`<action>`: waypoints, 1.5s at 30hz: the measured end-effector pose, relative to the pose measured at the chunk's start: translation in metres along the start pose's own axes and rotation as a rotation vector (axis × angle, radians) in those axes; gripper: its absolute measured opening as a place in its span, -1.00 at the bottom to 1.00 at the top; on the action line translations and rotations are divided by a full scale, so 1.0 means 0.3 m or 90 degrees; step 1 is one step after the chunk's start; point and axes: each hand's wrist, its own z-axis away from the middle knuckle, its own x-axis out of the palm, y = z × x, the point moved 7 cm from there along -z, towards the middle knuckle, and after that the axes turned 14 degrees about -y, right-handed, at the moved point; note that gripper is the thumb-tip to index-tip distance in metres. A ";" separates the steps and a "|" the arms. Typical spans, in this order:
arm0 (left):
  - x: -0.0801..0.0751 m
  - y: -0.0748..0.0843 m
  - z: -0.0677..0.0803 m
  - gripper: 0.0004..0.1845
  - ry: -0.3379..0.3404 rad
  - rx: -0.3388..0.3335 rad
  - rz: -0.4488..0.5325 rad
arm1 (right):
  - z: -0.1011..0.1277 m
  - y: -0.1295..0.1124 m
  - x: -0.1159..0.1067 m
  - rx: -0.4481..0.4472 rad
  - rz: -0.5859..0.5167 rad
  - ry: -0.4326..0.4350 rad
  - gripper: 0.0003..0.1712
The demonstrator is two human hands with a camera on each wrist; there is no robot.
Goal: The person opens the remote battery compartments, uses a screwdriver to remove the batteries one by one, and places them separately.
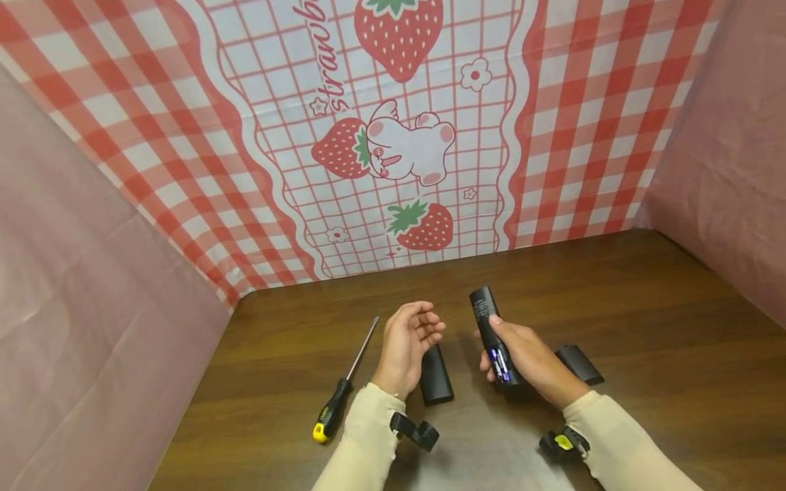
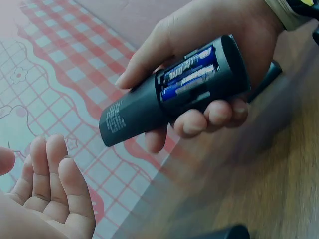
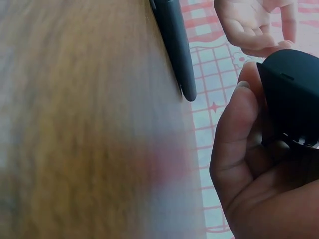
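My right hand (image 1: 522, 348) grips a black remote control (image 1: 484, 307), its back facing up and its battery compartment uncovered. Two blue batteries (image 2: 189, 75) lie side by side in that compartment, seen clearly in the left wrist view. The thumb presses along one side of the remote while the other fingers wrap beneath it. My left hand (image 1: 408, 344) is raised with palm turned inward, fingers loosely bent around nothing. Under and beside it, a long black remote-like piece (image 1: 437, 378) lies on the table, partly hidden by the hand. Right of my right wrist rests a short black cover (image 1: 580, 364).
A screwdriver (image 1: 334, 409) with a black and yellow handle lies left of my left forearm, its tip pointing away. The brown wooden table (image 1: 258, 354) ends at a back wall of red checked strawberry cloth (image 1: 571, 136). Pink cloth (image 1: 80, 307) hangs on both sides.
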 end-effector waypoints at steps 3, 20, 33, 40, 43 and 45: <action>-0.017 0.012 0.008 -0.83 0.005 0.006 -0.013 | -0.002 0.003 0.002 0.002 -0.001 0.002 -0.15; -0.076 0.078 0.020 -0.83 -0.023 -0.013 -0.196 | 0.001 0.011 -0.004 0.004 0.015 -0.002 -0.16; -0.135 0.098 0.049 -0.73 -0.060 -0.051 -0.340 | 0.001 0.018 -0.005 0.005 -0.002 -0.016 -0.15; -0.164 0.116 0.061 -0.79 -0.042 -0.046 -0.410 | 0.003 0.019 -0.009 0.004 0.000 -0.008 -0.14; -0.172 0.133 0.071 -0.80 -0.036 -0.034 -0.460 | 0.002 0.019 -0.009 0.003 -0.003 -0.007 -0.15; -0.178 0.145 0.078 -0.83 -0.030 -0.030 -0.477 | 0.001 0.018 -0.008 0.001 -0.003 -0.007 -0.15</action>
